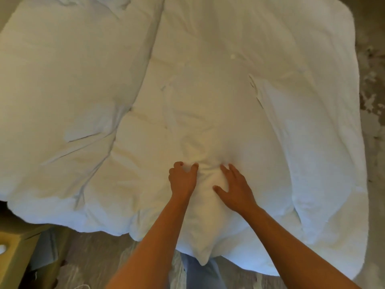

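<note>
A large white duvet (218, 90) lies spread and rumpled over the bed, its near edge hanging down toward me. In the lower middle a ridge of bunched fabric (206, 180) rises between my hands. My left hand (182, 178) has its fingers curled into the cloth on the ridge's left side, gripping a fold. On the ridge's right side, my right hand (234, 188) lies with fingers spread and fairly straight, pressing on the duvet. Both forearms reach in from the bottom of the view.
A second fold of white bedding (62, 80) covers the left half of the bed. A cardboard box (18, 253) stands on the floor at lower left. Grey patterned floor (373, 101) shows along the right side and below the bed's edge.
</note>
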The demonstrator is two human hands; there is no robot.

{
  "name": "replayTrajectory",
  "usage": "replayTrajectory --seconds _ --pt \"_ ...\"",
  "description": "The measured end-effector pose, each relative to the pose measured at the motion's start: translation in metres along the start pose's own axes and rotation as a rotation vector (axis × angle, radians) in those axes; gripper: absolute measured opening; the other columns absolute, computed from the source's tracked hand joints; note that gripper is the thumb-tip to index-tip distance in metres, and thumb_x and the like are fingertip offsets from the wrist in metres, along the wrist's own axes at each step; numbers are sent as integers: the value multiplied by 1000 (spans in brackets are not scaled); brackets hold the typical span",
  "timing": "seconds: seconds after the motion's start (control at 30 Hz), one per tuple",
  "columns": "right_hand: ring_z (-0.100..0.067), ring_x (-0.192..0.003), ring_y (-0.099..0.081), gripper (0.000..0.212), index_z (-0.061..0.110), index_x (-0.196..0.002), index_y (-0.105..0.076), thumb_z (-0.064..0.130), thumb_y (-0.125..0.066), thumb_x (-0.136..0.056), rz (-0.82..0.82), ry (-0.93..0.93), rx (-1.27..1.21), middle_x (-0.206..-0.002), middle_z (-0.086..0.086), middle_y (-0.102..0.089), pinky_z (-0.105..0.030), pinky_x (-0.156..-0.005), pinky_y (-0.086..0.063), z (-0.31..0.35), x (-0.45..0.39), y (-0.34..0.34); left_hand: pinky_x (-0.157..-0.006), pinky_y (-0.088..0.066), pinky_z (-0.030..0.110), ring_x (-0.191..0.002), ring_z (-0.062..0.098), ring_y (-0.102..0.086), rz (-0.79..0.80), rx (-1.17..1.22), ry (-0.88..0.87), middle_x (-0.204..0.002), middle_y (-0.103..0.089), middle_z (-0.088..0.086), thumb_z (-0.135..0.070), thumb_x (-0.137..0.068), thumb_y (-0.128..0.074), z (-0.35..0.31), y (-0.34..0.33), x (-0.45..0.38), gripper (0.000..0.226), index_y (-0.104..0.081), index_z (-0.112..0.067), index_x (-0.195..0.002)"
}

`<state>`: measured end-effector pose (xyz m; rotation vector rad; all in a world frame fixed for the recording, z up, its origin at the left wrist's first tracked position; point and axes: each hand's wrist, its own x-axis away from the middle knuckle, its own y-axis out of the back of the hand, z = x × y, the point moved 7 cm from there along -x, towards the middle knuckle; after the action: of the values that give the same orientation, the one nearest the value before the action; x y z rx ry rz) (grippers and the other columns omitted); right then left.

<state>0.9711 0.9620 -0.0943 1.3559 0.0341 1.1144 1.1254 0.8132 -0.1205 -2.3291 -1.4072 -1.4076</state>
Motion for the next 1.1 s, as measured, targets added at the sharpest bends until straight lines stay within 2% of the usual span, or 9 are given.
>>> replayTrajectory --seconds 0.1,0.2,0.37,0.47,0.7,0.83,0.93,1.03,1.1 --pt "-22 -155 -25 83 35 -164 -23 58 -63 -94 -27 19 -16 -173 3 -15 -40 -116 -40 -8 -15 -9 -112 -41 45 -134 39 -48 16 -62 36 -146 -47 20 -60 -84 -69 12 -13 -25 89 -35 -13 -151" --pt "-22 -155 -27 81 35 -163 -26 54 -65 -94 -36 44 -48 -173 5 -16 -41 -114 -42 -15 -31 -17 -111 -43 44 -133 39 -51 5 -24 31 -145 -51 21 -57 -84 -72 19 -28 -43 96 -29 -11 -155" --pt "-20 -153 -28 78 38 -162 -28 57 -63 -94 -56 71 -97 -173 9 -16 -43 -111 -44 -28 -43 -22 -97 -54 49 -109 36 -64 17 99 53 -118 -65 15 -38 -93 -65 14 -51 -54 57 -43 -6 -133" --pt "-18 -154 -26 79 39 -162 -26 61 -60 -95 -47 79 -102 -172 11 -15 -42 -113 -43 -32 -40 -19 -93 -53 41 -108 33 -63 -13 157 26 -111 -64 7 -22 -95 -58 6 -54 -45 32 -49 -10 -124" --pt "-19 -153 -28 79 37 -163 -26 56 -62 -96 -54 122 -186 -172 9 -17 -37 -112 -42 -24 -6 11 -86 -55 43 -98 31 -66 -54 -14 -215 -105 -71 14 -16 -90 -63 -43 -21 -1 22 -65 -3 -107" --pt "-19 -151 -31 83 38 -163 -22 62 -61 -94 -94 169 -255 -171 6 -21 -36 -113 -41 -8 21 45 -65 -44 30 -80 23 -61 -35 -151 -398 -83 -66 5 -14 -86 -66 -96 1 40 15 -63 0 -91" --pt "-20 -147 -37 86 42 -162 -19 69 -59 -91 -117 175 -337 -168 5 -25 -38 -110 -46 7 40 73 -55 -39 29 -67 22 -56 -19 -258 -552 -71 -59 3 -23 -82 -64 -148 23 82 26 -57 1 -79" --pt "-19 -145 -40 83 45 -162 -17 73 -52 -92 -123 208 -389 -166 5 -26 -39 -112 -45 32 63 94 -64 -48 45 -74 36 -63 6 -398 -664 -80 -67 19 -18 -84 -65 -197 48 129 24 -59 5 -83" --pt "-17 -141 -46 76 45 -159 -25 73 -51 -93 -121 271 -441 -160 7 -35 -36 -111 -47 46 83 107 -71 -52 48 -80 36 -66 25 -497 -730 -86 -70 21 -15 -86 -64 -221 65 160 21 -64 6 -90"
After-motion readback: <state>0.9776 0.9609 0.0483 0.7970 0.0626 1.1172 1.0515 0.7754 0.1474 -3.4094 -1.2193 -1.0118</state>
